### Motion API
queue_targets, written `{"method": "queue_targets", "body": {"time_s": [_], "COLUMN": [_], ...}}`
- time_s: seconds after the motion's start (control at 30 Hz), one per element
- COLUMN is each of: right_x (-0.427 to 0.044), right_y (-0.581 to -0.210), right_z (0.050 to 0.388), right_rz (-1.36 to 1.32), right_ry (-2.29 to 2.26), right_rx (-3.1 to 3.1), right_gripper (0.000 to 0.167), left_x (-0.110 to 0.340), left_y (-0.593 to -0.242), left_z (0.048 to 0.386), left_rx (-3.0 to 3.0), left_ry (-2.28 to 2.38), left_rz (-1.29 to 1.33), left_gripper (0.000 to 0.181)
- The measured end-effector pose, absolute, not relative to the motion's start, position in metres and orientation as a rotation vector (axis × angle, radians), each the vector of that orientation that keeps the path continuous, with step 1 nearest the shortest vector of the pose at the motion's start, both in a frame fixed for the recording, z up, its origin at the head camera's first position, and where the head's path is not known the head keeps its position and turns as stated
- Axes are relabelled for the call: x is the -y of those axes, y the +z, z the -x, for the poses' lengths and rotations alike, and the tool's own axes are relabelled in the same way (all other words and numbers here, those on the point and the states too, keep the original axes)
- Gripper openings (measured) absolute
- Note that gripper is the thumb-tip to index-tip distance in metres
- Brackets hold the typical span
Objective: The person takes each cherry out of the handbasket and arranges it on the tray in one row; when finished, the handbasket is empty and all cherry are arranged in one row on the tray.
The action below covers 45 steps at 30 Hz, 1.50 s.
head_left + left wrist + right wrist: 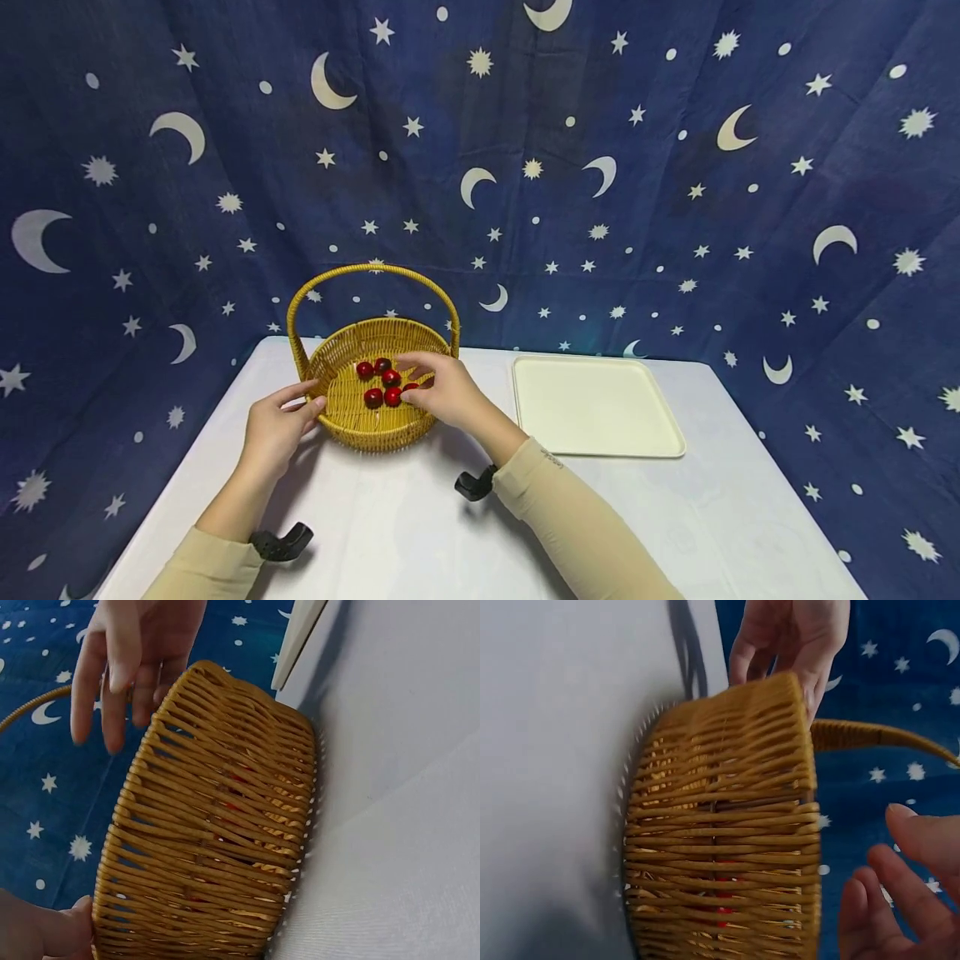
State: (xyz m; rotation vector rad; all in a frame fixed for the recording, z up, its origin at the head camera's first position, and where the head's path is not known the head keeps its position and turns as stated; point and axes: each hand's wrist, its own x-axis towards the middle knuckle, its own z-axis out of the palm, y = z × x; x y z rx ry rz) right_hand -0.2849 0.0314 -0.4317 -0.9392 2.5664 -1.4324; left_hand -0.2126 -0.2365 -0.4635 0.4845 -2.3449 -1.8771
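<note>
Wicker basket (375,439) sits on the white table (375,525), arched handle (369,269) up. Six red cherries (391,378) visible, all inside the basket, loosely grouped about the middle of its floor; the rightmost is partly hidden by the right hand (446,390). Left hand (272,427) at the basket's left side, thumb and fingers pinching its rim beside the handle base. Right hand over the basket's right side, fingers loosely bent, thumb apart, grasping nothing; contact with the rightmost cherry, can't tell. Cream tray (600,408) right of the basket, apart. Blue star-and-moon cloth (540,125) behind the basket.
</note>
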Motion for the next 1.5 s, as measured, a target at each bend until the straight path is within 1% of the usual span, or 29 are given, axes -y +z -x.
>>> {"method": "queue_targets", "body": {"time_s": [0.37,0.63,0.77,0.97,1.07,1.27,1.5], "right_x": [0.022,0.035,0.038,0.042,0.041,0.034,0.005], "right_y": [-0.447,-0.452,-0.454,-0.459,-0.458,-0.45,-0.42], "right_z": [0.317,0.324,0.325,0.326,0.326,0.324,0.31], "right_rz": [0.907,0.893,0.872,0.917,0.906,0.908,0.924], "right_ry": [-1.065,-0.777,-0.723,-0.617,-0.676,-0.926,-1.143], "right_rx": [-2.564,-2.608,-2.602,-2.641,-2.627,-2.554,-2.517], "right_gripper": [0.047,0.041,0.037,0.027,0.024,0.024,0.026], "left_x": [0.236,0.234,0.234,0.234,0.233,0.232,0.232], "left_y": [-0.47,-0.473,-0.472,-0.473,-0.473,-0.474,-0.475], "left_z": [0.213,0.215,0.214,0.214,0.215,0.215,0.214], "left_rx": [2.285,2.269,2.275,2.263,2.256,2.239,2.2], "left_ry": [-1.872,-1.861,-1.87,-1.903,-1.913,-1.94,-1.97], "left_rz": [-0.531,-0.496,-0.492,-0.497,-0.503,-0.518,-0.532], "left_gripper": [0.046,0.045,0.045,0.046,0.047,0.046,0.047]}}
